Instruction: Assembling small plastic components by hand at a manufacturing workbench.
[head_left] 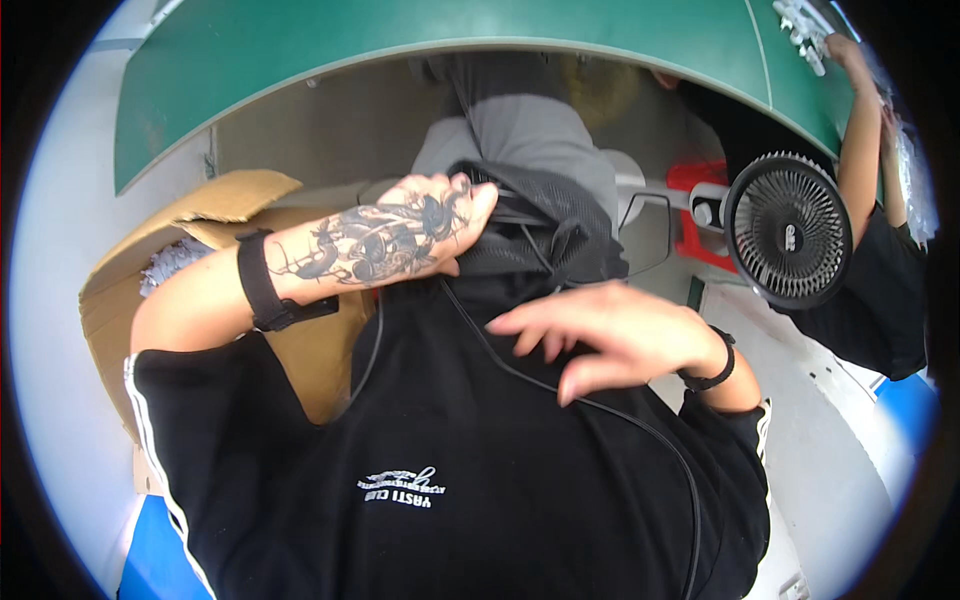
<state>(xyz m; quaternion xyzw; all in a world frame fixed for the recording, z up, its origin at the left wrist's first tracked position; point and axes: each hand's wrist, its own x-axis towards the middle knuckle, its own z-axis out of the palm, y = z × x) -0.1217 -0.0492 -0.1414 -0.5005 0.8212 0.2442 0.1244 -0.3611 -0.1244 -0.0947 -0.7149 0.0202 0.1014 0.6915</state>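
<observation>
A green table [300, 60] curves across the top of my view, its pale edge bending with the lens. Below it lies a light grey floor [830, 430]. To my left stands an open cardboard box [110, 290] with white scraps inside. To my right a black round fan [790, 228] faces me, a red stool [700, 205] just behind it. Daylight is even and soft.

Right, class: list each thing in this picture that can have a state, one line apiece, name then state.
left hand: fingers laid on the black mesh pouch, grip hidden
right hand: open, fingers loosely curled over the black shirt
black mesh pouch: bunched up at the waist
black cable: slack, trailing across the shirt
cardboard box: flaps open
fan: upright; running or not, cannot tell
</observation>
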